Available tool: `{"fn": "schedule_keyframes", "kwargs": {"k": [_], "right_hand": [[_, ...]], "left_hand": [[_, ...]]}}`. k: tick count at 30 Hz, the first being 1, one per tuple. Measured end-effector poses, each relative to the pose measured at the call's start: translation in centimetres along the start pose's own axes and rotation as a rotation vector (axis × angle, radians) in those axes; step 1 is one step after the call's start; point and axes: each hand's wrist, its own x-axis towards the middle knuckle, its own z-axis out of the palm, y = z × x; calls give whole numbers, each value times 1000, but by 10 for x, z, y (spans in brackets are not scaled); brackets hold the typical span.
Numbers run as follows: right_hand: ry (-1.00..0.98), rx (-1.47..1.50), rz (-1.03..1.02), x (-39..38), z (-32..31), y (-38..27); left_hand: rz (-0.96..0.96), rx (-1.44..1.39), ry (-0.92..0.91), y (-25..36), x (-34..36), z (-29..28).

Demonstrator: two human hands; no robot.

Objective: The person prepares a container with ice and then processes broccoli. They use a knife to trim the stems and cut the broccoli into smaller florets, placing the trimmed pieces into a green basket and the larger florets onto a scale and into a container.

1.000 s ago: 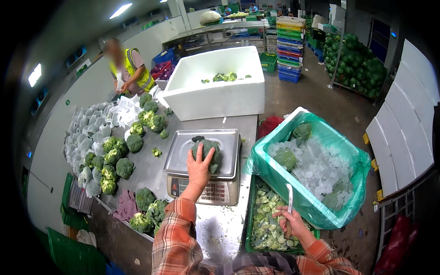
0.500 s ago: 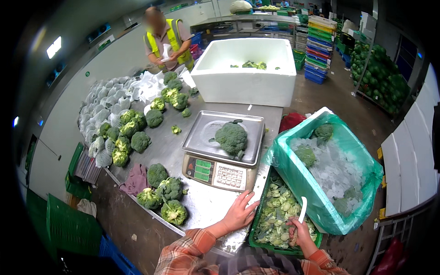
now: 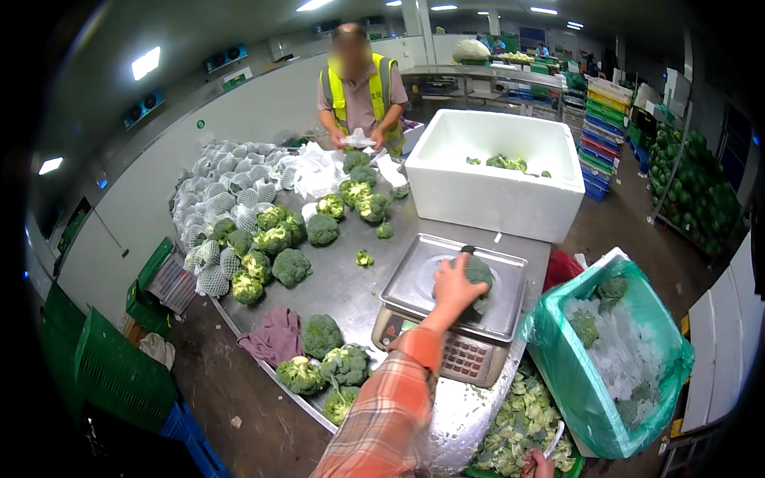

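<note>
My left hand (image 3: 452, 288) reaches across the scale (image 3: 430, 280), its fingers curled over a head of broccoli (image 3: 480, 275) that rests on the metal weighing pan. My forearm covers part of the keypad and display. Low at the right, my right hand (image 3: 540, 464) is closed around a knife (image 3: 556, 438) with a pale curved blade, above a green crate of leaf and stem trimmings (image 3: 522, 406). The picture's lower edge cuts off much of that hand. Several broccoli heads (image 3: 322, 335) lie left of the scale beside a purple cloth (image 3: 275, 334).
A green-lined box (image 3: 550, 342) of ice and broccoli stands at the right. Behind the scale sits a white foam box (image 3: 494, 191) with broccoli pieces. White foam nets (image 3: 231, 187) and more broccoli (image 3: 271, 239) cover the table's far left. A person in a yellow vest (image 3: 339, 95) handles white netting.
My left hand has moved from the table's front edge up onto the broccoli on the scale. My right hand stays low with the knife. The view has swung left and up.
</note>
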Motion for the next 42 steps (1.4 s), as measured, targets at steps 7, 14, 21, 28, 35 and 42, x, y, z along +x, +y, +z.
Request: {"fn": "schedule_keyframes", "kwargs": {"k": [7,14,21,28,35,42], "right_hand": [[-61,-80,105,-25,26,-18],[-296,-75,91,39,6,16],[-467,-41,152,45,-31,25],[-278,-33,167,24,-112,35],[-81,163,202,26,-171,66],[-142,204,222,33,-175,57]], "left_hand": [[-454,-1627,258,-116,65,-154],[-117,-1363,435,-56,95,-230],[23,-554,-673,68,-1,2],[476,-131,-1213,214,-154,277],[650,280,-1286,275,-222,352],[262,821,-563,200,-101,325]]}}
